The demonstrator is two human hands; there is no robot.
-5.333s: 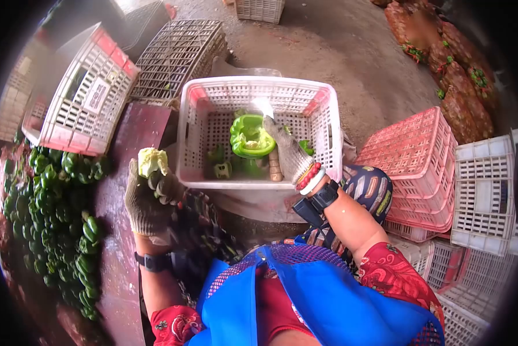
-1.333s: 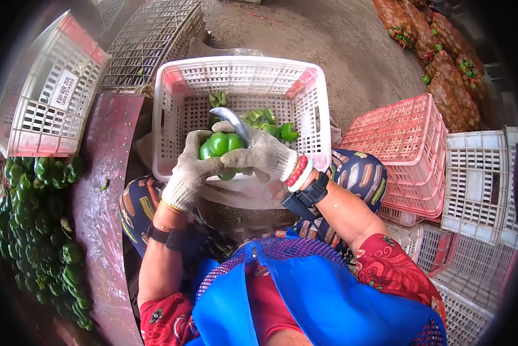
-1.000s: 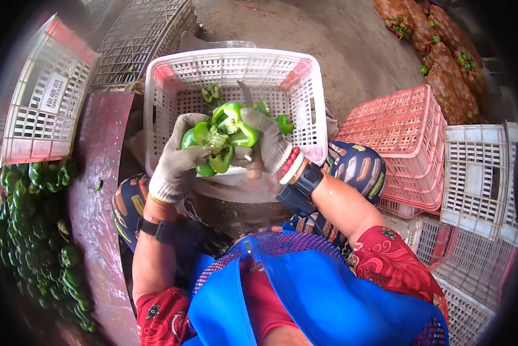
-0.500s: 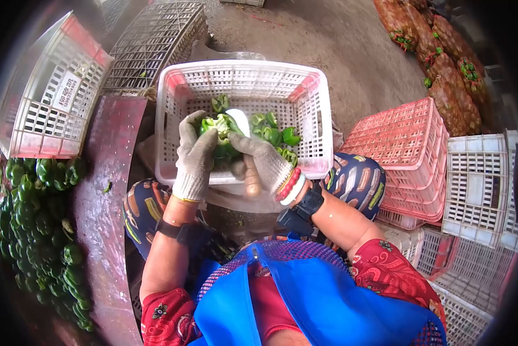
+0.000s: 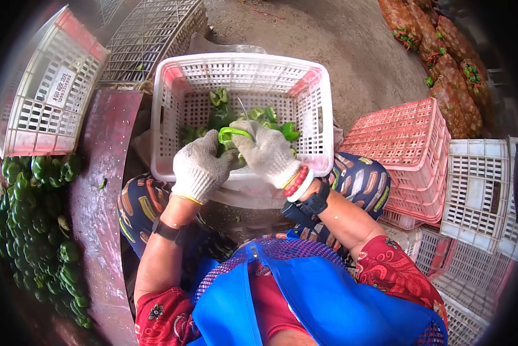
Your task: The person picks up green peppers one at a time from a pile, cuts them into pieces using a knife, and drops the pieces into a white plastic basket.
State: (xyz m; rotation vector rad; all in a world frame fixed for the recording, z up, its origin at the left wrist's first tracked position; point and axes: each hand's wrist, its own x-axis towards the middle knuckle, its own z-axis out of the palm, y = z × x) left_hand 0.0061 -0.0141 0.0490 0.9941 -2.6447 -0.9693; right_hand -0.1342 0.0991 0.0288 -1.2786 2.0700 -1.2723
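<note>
Lying between the two gloved hands, a green pepper piece (image 5: 234, 136) is held above the near part of the white crate (image 5: 241, 60), its long axis running roughly crosswise. Its left end is met by the bent fingers of the left hand (image 5: 200, 166); its right end is covered by the curled fingers of the right hand (image 5: 268, 151), the nearer one. Beyond these, a thin blade (image 5: 243, 106) is seen over the crate; its handle is hidden. Cut peppers (image 5: 268, 117) are scattered inside.
</note>
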